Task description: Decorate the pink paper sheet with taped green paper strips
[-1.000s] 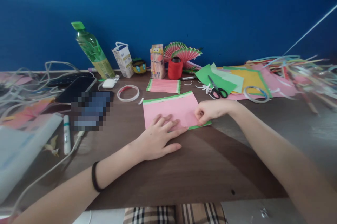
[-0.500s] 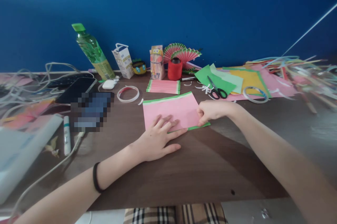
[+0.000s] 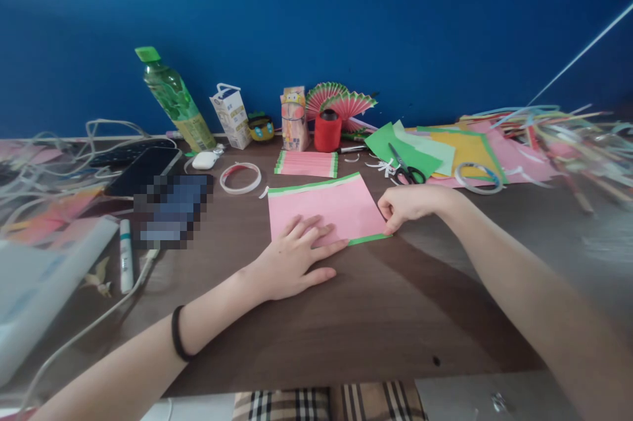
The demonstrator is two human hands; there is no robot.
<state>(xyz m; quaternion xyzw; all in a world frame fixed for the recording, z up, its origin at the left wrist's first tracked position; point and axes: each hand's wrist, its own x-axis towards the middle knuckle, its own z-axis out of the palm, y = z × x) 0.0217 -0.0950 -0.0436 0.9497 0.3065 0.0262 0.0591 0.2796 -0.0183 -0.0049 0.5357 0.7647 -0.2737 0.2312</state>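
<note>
From my head view, the pink sheet (image 3: 341,200) with green edges lies on the desk (image 3: 316,342) at the centre of the frame. My left hand (image 3: 289,266) rests flat on its lower left part, fingers spread wide. My right hand (image 3: 408,203) is curled narrow at its lower right corner; I cannot tell whether it pinches the paper. Above centre lies a pleated pink strip (image 3: 305,163); right of centre, scissors (image 3: 409,174).
</note>
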